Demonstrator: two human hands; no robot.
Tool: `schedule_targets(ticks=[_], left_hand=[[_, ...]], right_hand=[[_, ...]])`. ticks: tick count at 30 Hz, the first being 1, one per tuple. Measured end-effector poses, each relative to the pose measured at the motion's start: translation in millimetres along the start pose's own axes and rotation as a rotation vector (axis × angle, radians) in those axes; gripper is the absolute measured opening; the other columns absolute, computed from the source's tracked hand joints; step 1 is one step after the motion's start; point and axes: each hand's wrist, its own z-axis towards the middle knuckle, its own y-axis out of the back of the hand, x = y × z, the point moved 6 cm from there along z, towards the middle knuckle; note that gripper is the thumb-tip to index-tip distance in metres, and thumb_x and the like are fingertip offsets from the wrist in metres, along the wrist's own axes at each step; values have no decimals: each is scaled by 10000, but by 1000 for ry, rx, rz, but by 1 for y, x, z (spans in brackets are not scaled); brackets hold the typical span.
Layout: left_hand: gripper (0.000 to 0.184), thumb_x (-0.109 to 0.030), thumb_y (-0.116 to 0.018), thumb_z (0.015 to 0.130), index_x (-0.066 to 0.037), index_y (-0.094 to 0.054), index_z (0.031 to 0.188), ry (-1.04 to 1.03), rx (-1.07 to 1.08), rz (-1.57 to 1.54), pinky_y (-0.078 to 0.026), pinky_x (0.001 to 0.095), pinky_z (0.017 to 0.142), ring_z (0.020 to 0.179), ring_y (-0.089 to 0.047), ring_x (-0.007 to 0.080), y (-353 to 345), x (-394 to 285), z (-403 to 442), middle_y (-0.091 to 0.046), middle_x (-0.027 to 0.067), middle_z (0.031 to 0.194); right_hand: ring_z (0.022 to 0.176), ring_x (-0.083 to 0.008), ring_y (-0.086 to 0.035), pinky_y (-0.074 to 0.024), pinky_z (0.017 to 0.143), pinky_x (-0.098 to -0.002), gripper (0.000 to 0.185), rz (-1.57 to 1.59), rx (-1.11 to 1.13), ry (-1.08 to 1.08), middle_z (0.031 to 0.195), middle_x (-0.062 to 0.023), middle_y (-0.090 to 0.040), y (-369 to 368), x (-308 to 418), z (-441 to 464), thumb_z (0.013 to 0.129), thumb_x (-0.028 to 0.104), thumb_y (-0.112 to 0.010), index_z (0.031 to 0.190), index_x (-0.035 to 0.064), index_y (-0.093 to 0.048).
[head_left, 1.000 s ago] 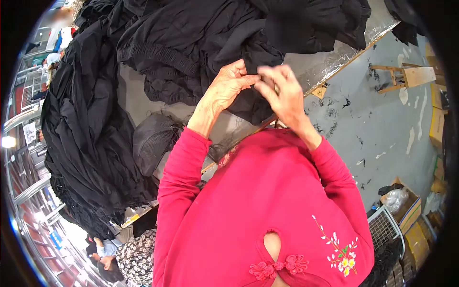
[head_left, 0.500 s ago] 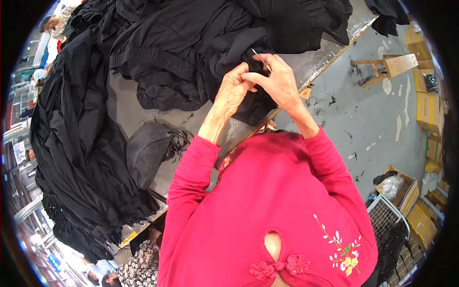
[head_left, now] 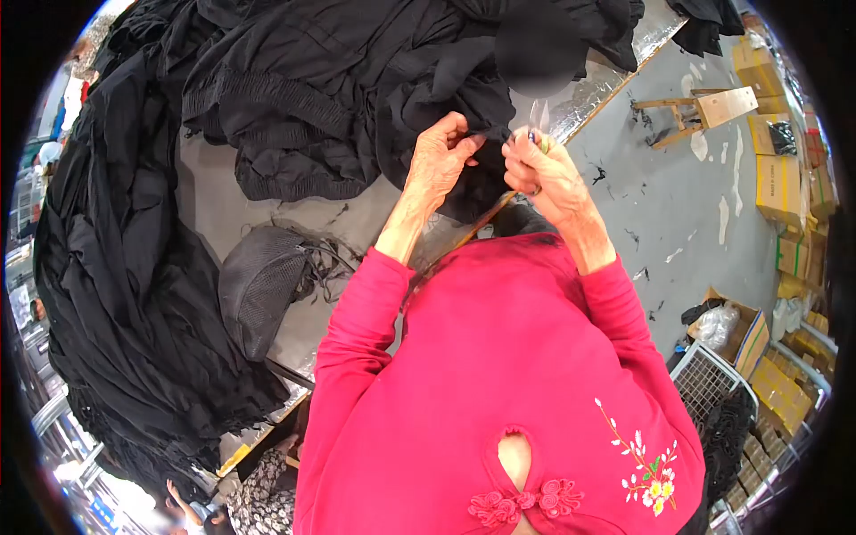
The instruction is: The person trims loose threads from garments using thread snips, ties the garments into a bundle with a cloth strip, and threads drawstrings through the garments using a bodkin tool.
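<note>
Black garments [head_left: 308, 147] with gathered elastic edges lie heaped on the grey table [head_left: 209, 178] in the head view. At the near edge of the heap, my left hand [head_left: 441, 156] pinches a fold of black fabric [head_left: 486, 125] between thumb and fingers. Just to its right and apart from it, my right hand [head_left: 553, 178] is closed around small thread snips [head_left: 539, 114]. Their pale blades point up, away from me, and the handle is mostly hidden in the fist.
A black mesh pouch [head_left: 260, 285] with loose threads lies left of my forearms. More black cloth [head_left: 134, 267] covers the table's left side. A wooden stool [head_left: 722, 107], cartons [head_left: 777, 189] and a wire basket [head_left: 709, 379] stand on the right. Another person's patterned sleeve [head_left: 260, 499] shows lower left.
My right hand has drawn away from the left toward the right, and the snips now point upward. My left hand stays at the fabric. The whole view has shifted slightly.
</note>
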Motion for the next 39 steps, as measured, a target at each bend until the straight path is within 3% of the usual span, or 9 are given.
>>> schedule_targets(ticks=[4,6,9,13,16,18,19,20,39], left_hand=[[166,-162,-607,820,-15,-532,803,22,-323,208,-431,220,486,589,-529,85,13,-7,-25,-567,50,706],[306,-298,-594,838,5,-553,837,152,-285,12,-434,221,490,566,-530,93,4,-10,-43,-574,56,706],[433,-398,-584,823,30,-576,892,288,-135,-216,-459,222,512,569,-548,99,-23,-4,-51,-590,43,699],[331,-321,-581,842,6,-588,893,323,-208,-397,-426,191,528,540,-510,71,-26,0,-49,-556,3,655],[211,-212,-549,867,-2,-574,866,209,-214,-239,-386,176,454,496,-470,58,-17,-4,-57,-534,-10,634],[220,-227,-543,869,-9,-565,851,224,-232,-215,-331,180,425,467,-402,62,-14,-7,-67,-502,-7,615],[227,-237,-541,870,-12,-564,846,216,-211,-223,-319,180,420,465,-386,60,-14,-9,-71,-490,-9,609],[254,-264,-520,881,-27,-541,794,248,-231,-257,-290,170,408,454,-346,47,-18,-12,-73,-436,-23,577],[343,-380,-437,911,-99,-456,714,232,-252,-143,-242,167,417,486,-323,29,-9,1,-86,-370,-47,565]], right_hand=[[487,-28,-285,-244,440,-183,167,-159,-2,-32,617,50,-373,-3,-9,-17,873,175,-545,751,81,-480],[525,-25,-362,-308,472,-179,106,-755,-118,140,633,32,-443,-7,3,-25,844,130,-582,800,56,-521],[582,-104,-478,-423,541,-255,135,-1017,86,470,655,-40,-529,-25,4,-29,774,91,-644,818,23,-535],[638,-310,-559,-448,557,-356,163,-1356,389,531,692,-118,-561,-40,-9,-41,715,65,-655,741,10,-504],[560,-152,-515,-410,526,-265,90,-1063,496,85,625,-58,-526,-53,-1,-51,793,77,-591,795,5,-536],[554,-70,-442,-351,515,-209,241,-515,278,-204,609,-9,-496,-30,-4,-47,888,222,-494,842,-8,-550],[531,-51,-392,-317,497,-182,309,-567,291,-60,607,27,-465,-24,6,-35,891,285,-461,797,10,-567],[513,-49,-359,-279,479,-187,442,-578,72,-323,601,20,-435,-6,6,-34,908,386,-386,778,7,-572],[455,-51,-232,-201,440,-204,437,-464,28,-553,527,45,-335,-2,-24,-9,903,421,-411,733,34,-522]])
